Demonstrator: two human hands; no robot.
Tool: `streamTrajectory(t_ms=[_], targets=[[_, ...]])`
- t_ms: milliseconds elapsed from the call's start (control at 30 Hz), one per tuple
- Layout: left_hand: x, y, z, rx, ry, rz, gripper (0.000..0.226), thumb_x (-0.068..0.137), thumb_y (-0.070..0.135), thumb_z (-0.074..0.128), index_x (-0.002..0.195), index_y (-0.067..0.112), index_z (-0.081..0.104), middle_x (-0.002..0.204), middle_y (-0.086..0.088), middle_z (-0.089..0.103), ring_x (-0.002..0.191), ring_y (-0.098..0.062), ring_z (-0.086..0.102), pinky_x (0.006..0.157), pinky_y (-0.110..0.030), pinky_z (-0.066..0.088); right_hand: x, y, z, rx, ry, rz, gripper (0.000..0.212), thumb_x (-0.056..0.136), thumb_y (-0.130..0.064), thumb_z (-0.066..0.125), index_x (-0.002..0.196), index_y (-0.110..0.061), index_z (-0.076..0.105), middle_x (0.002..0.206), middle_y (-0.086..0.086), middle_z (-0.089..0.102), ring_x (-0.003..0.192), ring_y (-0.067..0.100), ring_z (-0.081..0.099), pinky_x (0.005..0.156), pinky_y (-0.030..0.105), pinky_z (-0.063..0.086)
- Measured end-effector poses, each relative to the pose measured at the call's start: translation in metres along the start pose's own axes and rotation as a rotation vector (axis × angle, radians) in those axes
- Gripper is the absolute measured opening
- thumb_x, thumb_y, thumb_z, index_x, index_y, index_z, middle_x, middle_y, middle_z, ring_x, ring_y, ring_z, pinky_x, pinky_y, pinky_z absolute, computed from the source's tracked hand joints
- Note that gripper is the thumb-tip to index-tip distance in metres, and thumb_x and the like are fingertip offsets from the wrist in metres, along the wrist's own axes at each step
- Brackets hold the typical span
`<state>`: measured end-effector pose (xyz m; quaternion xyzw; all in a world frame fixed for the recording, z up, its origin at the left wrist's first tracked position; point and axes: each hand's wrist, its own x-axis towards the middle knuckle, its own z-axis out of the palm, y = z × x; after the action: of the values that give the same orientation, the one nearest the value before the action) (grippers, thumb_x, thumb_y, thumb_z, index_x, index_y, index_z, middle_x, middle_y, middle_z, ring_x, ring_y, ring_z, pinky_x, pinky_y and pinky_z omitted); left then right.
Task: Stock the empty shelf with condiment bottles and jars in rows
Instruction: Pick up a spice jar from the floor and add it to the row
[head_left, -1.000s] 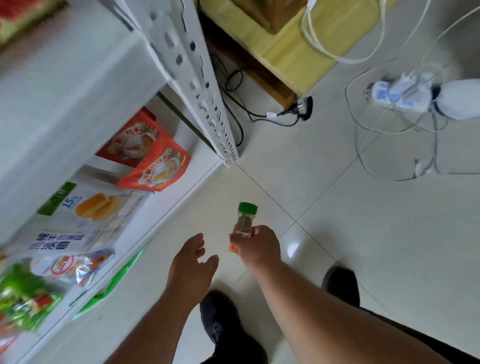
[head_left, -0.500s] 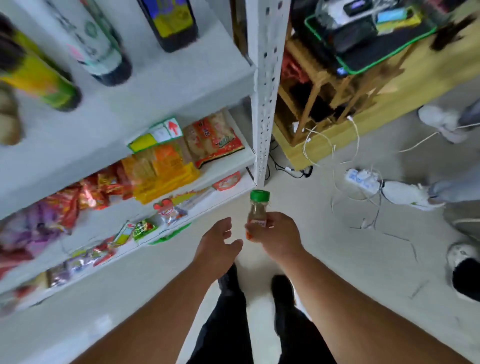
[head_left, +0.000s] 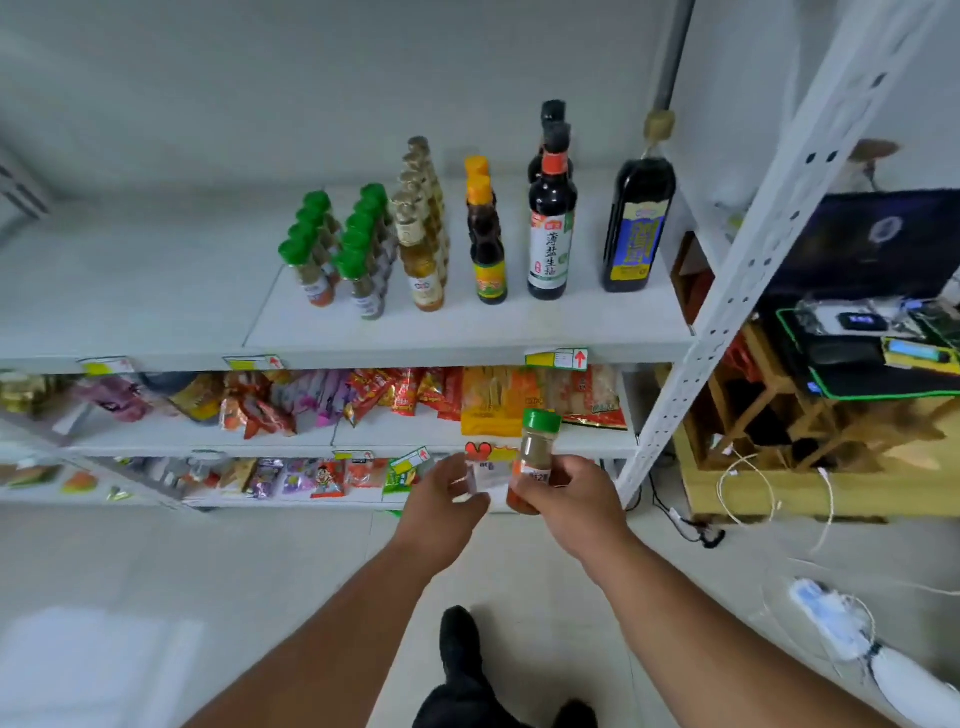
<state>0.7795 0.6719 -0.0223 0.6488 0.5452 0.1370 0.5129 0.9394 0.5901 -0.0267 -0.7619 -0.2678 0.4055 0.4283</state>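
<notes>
My right hand (head_left: 569, 501) grips a small spice jar (head_left: 536, 451) with a green cap, held upright below the top shelf. My left hand (head_left: 445, 493) floats just left of the jar, fingers relaxed and holding nothing. On the white top shelf (head_left: 467, 332) stand rows of condiments: two rows of green-capped spice jars (head_left: 337, 249), a row of pale golden bottles (head_left: 423, 223), two orange-capped dark bottles (head_left: 485, 234), tall soy sauce bottles (head_left: 551, 208) and a big dark bottle (head_left: 636, 218). The shelf's left half is bare.
Lower shelves hold snack packets (head_left: 363, 400). A white perforated upright (head_left: 737, 280) bounds the shelf on the right. Beyond it stands a wooden table (head_left: 810, 452) with electronics, cables and a power strip (head_left: 831, 608) on the tiled floor. My dark shoes (head_left: 462, 644) are below.
My view has swung up from the floor to the stocked top shelf. Both hands rose with it, the right still holding the green-capped jar, the left staying beside it.
</notes>
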Motion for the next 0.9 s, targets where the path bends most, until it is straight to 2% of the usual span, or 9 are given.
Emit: streamTrajectory(t_ms=[167, 233, 333, 400, 467, 600, 700, 800, 900], targets=[[-0.010, -0.005, -0.033, -0.078, 0.103, 0.011, 0.054, 0.091, 0.021, 0.073, 0.140, 0.018, 0.051, 0.134, 0.006, 0.062, 0.115, -0.007, 0.062, 0.089, -0.023, 0.050, 0.000, -0.029, 0.030, -0.020, -0.028, -0.052, 0.036, 0.073, -0.045, 0.085, 0.102, -0.026, 0.074, 0.093, -0.010, 0.076, 0.088, 0.012, 0.072, 0.085, 0.038, 0.059], [-0.008, -0.004, -0.047, -0.120, 0.128, 0.013, 0.062, 0.090, 0.018, 0.073, 0.147, 0.017, 0.047, 0.137, 0.006, 0.059, 0.118, -0.009, 0.060, 0.093, -0.027, 0.051, 0.003, -0.043, 0.041, -0.027, -0.038, -0.081, 0.035, 0.072, -0.046, 0.085, 0.099, -0.026, 0.074, 0.091, -0.009, 0.077, 0.086, 0.012, 0.073, 0.082, 0.038, 0.060], [0.000, -0.004, -0.075, -0.135, 0.141, 0.026, 0.065, 0.091, 0.017, 0.072, 0.149, 0.019, 0.043, 0.141, 0.008, 0.054, 0.122, -0.008, 0.056, 0.095, -0.026, 0.048, 0.008, -0.070, 0.061, -0.050, -0.048, -0.120, 0.027, 0.078, -0.039, 0.084, 0.098, -0.026, 0.073, 0.091, -0.008, 0.076, 0.084, 0.013, 0.072, 0.066, 0.028, 0.055], [0.009, -0.006, -0.098, -0.136, 0.157, 0.031, 0.064, 0.091, 0.017, 0.070, 0.149, 0.020, 0.043, 0.142, 0.008, 0.054, 0.123, -0.007, 0.055, 0.098, -0.029, 0.048, 0.013, -0.089, 0.080, -0.059, -0.043, -0.151, 0.023, 0.078, -0.037, 0.084, 0.096, -0.029, 0.071, 0.090, -0.010, 0.075, 0.083, 0.013, 0.071, 0.067, 0.031, 0.056], [0.019, -0.010, -0.122, -0.154, 0.185, 0.032, 0.061, 0.091, 0.016, 0.071, 0.147, 0.020, 0.046, 0.141, 0.007, 0.055, 0.121, -0.007, 0.056, 0.097, -0.029, 0.050, 0.019, -0.105, 0.102, -0.063, -0.042, -0.177, 0.021, 0.077, -0.036, 0.084, 0.092, -0.032, 0.070, 0.088, -0.011, 0.075, 0.081, 0.011, 0.071, 0.073, 0.037, 0.060], [0.041, -0.024, -0.164, -0.165, 0.212, 0.054, 0.053, 0.092, 0.016, 0.070, 0.141, 0.024, 0.051, 0.134, 0.012, 0.058, 0.119, -0.005, 0.058, 0.079, -0.016, 0.049, 0.031, -0.134, 0.150, -0.060, -0.042, -0.201, 0.022, 0.077, -0.037, 0.084, 0.093, -0.032, 0.070, 0.090, -0.012, 0.075, 0.084, 0.007, 0.070, 0.077, 0.034, 0.058], [0.053, -0.037, -0.190, -0.188, 0.213, 0.055, 0.053, 0.091, 0.013, 0.069, 0.140, 0.025, 0.052, 0.134, 0.010, 0.060, 0.121, -0.006, 0.058, 0.084, -0.023, 0.052, 0.038, -0.150, 0.181, -0.056, -0.025, -0.210, 0.027, 0.077, -0.040, 0.085, 0.098, -0.030, 0.071, 0.091, -0.011, 0.075, 0.086, 0.007, 0.070, 0.079, 0.033, 0.057], [0.063, -0.045, -0.210, -0.156, 0.225, 0.071, 0.052, 0.092, 0.012, 0.068, 0.139, 0.027, 0.052, 0.131, 0.013, 0.061, 0.123, -0.007, 0.058, 0.086, -0.021, 0.048, 0.042, -0.163, 0.200, -0.057, -0.026, -0.204, 0.026, 0.079, -0.038, 0.084, 0.099, -0.032, 0.068, 0.092, -0.015, 0.072, 0.086, 0.005, 0.067, 0.073, 0.026, 0.052], [0.072, -0.044, -0.223, -0.146, 0.255, 0.069, 0.052, 0.091, 0.013, 0.069, 0.139, 0.027, 0.053, 0.127, 0.013, 0.063, 0.122, -0.006, 0.059, 0.080, -0.018, 0.048, 0.048, -0.176, 0.209, -0.084, -0.043, -0.210, 0.026, 0.080, -0.037, 0.083, 0.101, -0.033, 0.067, 0.092, -0.018, 0.070, 0.085, -0.002, 0.064, 0.068, 0.019, 0.046]])
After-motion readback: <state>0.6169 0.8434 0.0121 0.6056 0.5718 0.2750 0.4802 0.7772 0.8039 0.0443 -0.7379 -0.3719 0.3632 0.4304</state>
